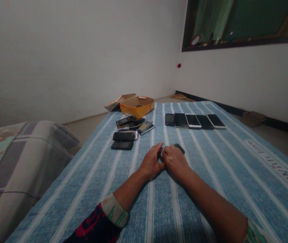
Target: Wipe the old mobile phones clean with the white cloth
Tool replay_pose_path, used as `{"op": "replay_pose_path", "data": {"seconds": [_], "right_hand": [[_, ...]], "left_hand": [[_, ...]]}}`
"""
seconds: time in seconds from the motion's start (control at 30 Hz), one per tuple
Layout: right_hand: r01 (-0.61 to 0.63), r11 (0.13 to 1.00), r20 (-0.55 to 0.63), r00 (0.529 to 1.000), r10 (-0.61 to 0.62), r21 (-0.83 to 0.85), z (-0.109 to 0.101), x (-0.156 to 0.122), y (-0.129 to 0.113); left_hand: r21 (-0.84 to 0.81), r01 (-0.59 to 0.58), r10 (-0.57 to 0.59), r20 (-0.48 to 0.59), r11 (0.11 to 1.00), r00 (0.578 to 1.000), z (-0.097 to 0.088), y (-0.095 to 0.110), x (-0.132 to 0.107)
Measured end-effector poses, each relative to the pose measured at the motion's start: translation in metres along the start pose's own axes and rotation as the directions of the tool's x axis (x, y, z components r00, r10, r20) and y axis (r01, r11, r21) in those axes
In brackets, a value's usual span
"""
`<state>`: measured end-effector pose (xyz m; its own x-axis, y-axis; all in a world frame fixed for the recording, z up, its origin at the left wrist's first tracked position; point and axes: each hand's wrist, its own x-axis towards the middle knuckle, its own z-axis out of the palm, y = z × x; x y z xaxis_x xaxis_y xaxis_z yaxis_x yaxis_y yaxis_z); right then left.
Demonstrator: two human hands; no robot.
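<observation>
My left hand (151,162) and my right hand (176,161) meet over the middle of the cloth, fingers closed around a small black mobile phone (160,156) that they mostly cover. Just past my right knuckles a rounded dark piece (180,148) shows; whether it belongs to the same phone I cannot tell. To the left lie a black keypad phone (122,145) and a dark phone (123,136) over a pale one. Behind them is a loose pile of older phones (134,123). On the right, several smartphones (193,121) lie side by side in a row.
A blue-and-white striped cloth (139,202) covers the surface. At its far edge stands an open orange cardboard box (137,107) with its flap folded out left. A covered bed or seat (19,162) is at the left. Walls and a dark-framed window (245,44) rise behind.
</observation>
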<state>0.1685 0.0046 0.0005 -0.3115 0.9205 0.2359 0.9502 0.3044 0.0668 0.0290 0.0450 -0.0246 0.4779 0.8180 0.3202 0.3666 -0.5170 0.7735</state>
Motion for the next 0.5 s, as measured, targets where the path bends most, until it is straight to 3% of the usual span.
{"op": "replay_pose_path", "data": {"seconds": [0.33,0.4,0.5], "right_hand": [[-0.297,0.953,-0.006,0.955,0.297,-0.063,-0.001,-0.001,0.040],[-0.290,0.955,-0.007,0.957,0.290,-0.067,-0.001,-0.002,0.036],[-0.178,0.983,0.001,0.984,0.178,-0.044,-0.001,-0.001,0.020]], "left_hand": [[0.019,0.026,-0.026,0.011,0.999,1.000,-0.001,0.002,0.000],[0.024,0.023,-0.024,0.004,0.999,1.000,-0.001,0.001,0.001],[0.023,0.013,-0.013,-0.008,1.000,1.000,0.000,0.000,0.001]]}}
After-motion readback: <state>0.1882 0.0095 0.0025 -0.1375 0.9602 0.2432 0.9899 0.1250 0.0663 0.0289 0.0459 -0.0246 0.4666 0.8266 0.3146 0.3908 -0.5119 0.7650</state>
